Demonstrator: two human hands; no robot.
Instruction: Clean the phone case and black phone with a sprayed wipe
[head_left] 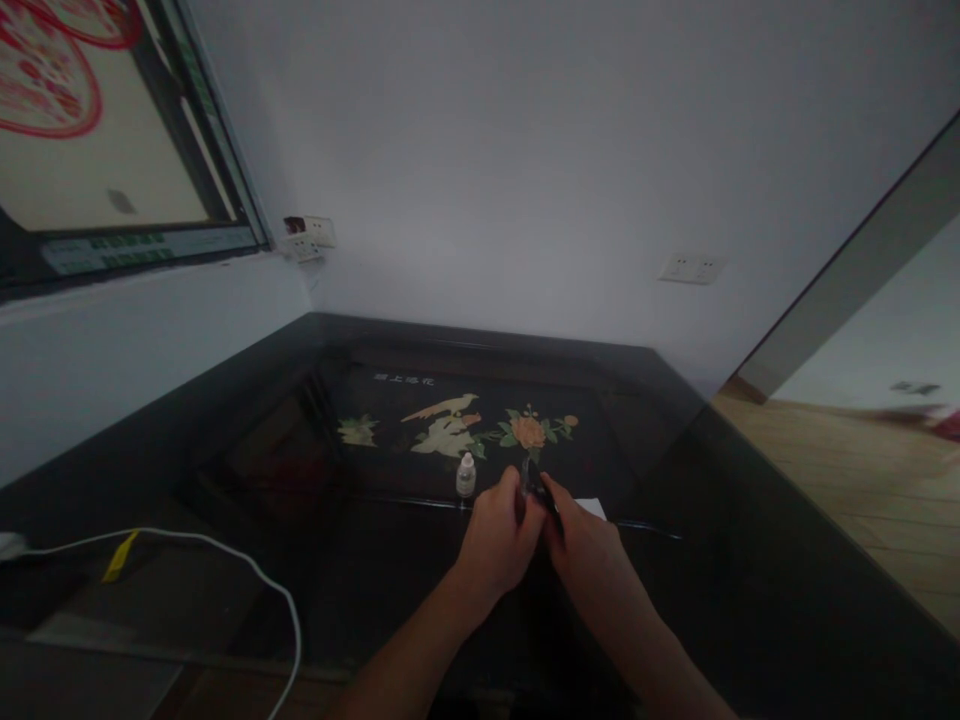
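Note:
Both my hands meet over a dark glass-topped table (315,590). My left hand (495,545) and my right hand (589,550) are closed together on a small dark object (531,482) that sticks up between the fingertips; I cannot make out what it is. A small white bottle (466,475) stands upright on the table just left of my left hand. A white sheet or cloth (592,508) lies partly hidden behind my right hand.
Under the glass is an inlaid picture of a bird and flowers (457,425). A white cable (225,560) with a yellow tag curves across the table's left side. Wall sockets (307,238) sit at the back left; a wooden floor (847,480) opens on the right.

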